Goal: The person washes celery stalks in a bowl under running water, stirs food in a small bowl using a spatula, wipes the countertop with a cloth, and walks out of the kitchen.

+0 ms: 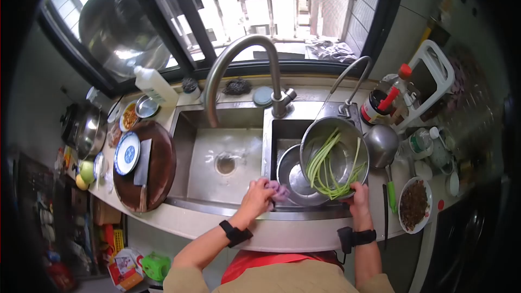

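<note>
Tan shirt [287, 279] nearest, hands [255, 199] [359, 198] hold purple cloth [279, 190] and bowl [347, 154]; jar label [370, 109] unreadable.

A: State the position of each hand.
B: Left hand [255, 198]: closed on a crumpled purple cloth [279, 190], near the front edge of the double sink [209, 205]. Right hand [360, 204]: gripping the rim of a metal bowl [348, 137] containing green stalks [324, 167].
A: Second bowl [296, 177]?
B: Partly overlapped by the first, at the right basin [281, 133].
A: Items left of the sink?
B: Round board [164, 154], bearing a cleaver [143, 165] and a blue-and-white plate [128, 154].
A: Right side?
B: Ladle [381, 146], green handle; beside it, brown food [414, 204] on a dish [424, 225].
</note>
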The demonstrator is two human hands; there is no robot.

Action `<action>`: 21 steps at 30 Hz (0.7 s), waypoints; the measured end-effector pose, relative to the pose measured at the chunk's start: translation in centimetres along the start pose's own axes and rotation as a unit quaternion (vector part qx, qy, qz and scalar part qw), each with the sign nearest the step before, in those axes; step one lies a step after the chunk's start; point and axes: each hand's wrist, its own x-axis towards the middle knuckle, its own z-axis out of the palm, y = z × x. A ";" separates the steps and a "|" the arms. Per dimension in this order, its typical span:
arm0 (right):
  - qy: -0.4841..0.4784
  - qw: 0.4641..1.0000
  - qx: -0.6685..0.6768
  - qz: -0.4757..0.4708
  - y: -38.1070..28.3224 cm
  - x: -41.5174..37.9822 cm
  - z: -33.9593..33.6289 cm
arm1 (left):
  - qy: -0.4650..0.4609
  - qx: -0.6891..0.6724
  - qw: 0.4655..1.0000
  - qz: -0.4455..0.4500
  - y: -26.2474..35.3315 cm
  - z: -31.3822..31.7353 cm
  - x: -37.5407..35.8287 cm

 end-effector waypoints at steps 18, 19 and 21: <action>-0.008 0.985 -0.165 -0.050 -1.9 2.5 6.8 | -0.019 -0.257 0.939 -0.229 -0.9 -10.1 1.1; -0.017 0.984 -0.173 -0.051 -2.2 2.3 7.0 | -0.040 -0.225 0.956 -0.185 -0.3 -9.3 -1.2; -0.033 0.982 -0.182 -0.028 -0.8 3.1 7.2 | -0.014 -0.027 0.999 0.022 3.1 -7.7 -4.3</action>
